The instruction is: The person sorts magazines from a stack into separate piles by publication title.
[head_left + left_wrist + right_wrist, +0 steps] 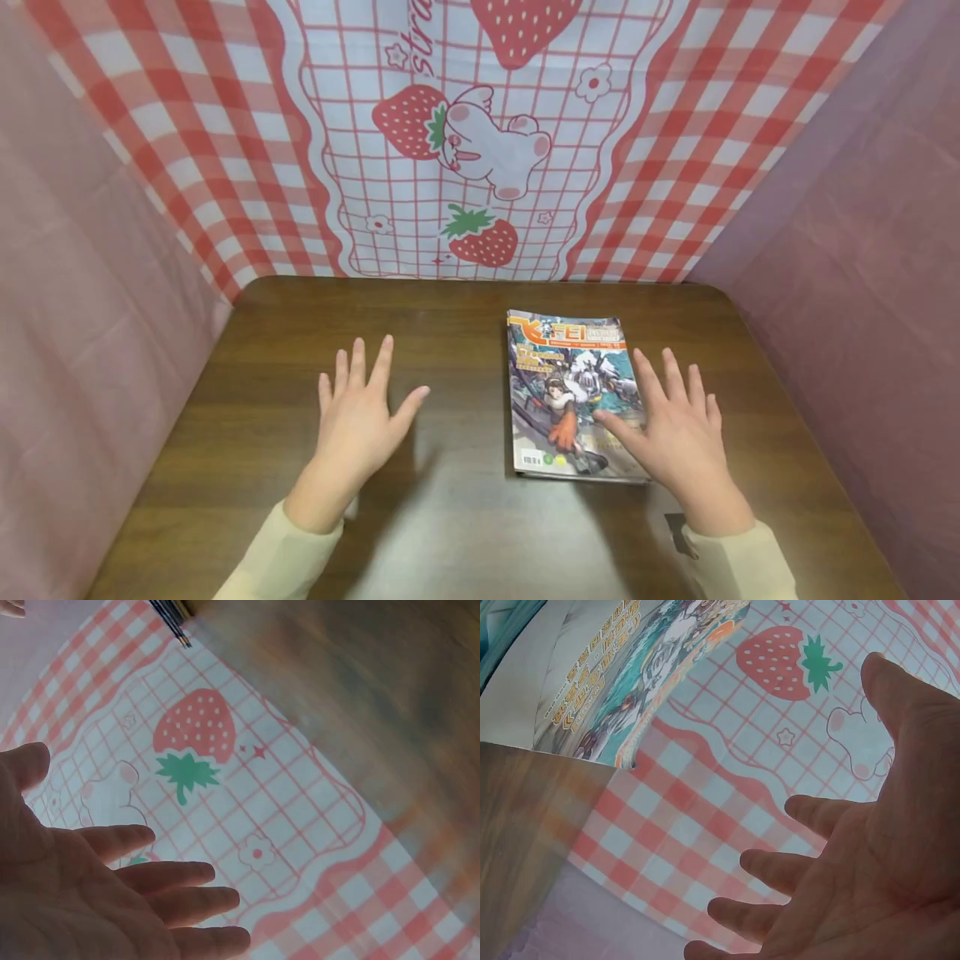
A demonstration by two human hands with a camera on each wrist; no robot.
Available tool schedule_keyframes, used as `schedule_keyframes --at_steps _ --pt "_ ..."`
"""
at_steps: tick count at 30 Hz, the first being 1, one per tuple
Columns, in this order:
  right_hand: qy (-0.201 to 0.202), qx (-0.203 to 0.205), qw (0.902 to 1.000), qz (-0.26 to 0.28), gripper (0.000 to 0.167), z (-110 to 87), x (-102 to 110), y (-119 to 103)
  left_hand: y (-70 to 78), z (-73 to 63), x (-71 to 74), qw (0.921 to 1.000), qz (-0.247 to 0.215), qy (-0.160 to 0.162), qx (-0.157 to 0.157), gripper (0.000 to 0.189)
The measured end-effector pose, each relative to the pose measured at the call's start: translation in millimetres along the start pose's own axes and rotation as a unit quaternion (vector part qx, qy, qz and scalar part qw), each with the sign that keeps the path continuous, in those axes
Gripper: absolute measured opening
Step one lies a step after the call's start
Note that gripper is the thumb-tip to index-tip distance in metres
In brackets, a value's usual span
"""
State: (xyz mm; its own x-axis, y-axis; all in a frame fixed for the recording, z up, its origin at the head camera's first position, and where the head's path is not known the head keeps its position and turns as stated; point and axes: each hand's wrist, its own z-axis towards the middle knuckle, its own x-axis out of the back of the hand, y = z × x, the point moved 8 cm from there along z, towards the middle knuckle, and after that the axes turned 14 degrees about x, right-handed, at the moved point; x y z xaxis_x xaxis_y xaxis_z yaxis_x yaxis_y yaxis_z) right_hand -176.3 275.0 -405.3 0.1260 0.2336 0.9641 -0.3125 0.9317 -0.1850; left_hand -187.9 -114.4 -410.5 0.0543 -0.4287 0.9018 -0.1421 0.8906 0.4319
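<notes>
A magazine (pixel 570 392) with an illustrated cover lies on the brown wooden table (pixel 465 533), right of the middle. It looks thick at its near edge, perhaps several copies stacked; I cannot tell. My right hand (pixel 682 433) spreads its fingers over the magazine's right side, the thumb above the cover. In the right wrist view, the palm of this hand (pixel 870 877) faces the magazine (pixel 622 682) with a gap between them. To the left, my left hand (pixel 356 425) hovers over bare wood, fingers straight and apart. Its palm (pixel 75 900) holds nothing in the left wrist view.
A red-and-white checked cloth (pixel 225 125) with strawberries hangs behind the table's far edge. Pink curtains close off the left side (pixel 82 275) and the right side (pixel 847 250). A small dark patch (pixel 678 533) shows on the table beside the right sleeve (pixel 742 567).
</notes>
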Motion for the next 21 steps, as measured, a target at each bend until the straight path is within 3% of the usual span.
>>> schedule_keyframes --at_steps 21 --pt "-0.01 -0.021 0.9996 0.018 0.107 -11.4 -3 12 53.3 0.3 -26.1 0.9933 -0.082 -0.056 -0.061 0.082"
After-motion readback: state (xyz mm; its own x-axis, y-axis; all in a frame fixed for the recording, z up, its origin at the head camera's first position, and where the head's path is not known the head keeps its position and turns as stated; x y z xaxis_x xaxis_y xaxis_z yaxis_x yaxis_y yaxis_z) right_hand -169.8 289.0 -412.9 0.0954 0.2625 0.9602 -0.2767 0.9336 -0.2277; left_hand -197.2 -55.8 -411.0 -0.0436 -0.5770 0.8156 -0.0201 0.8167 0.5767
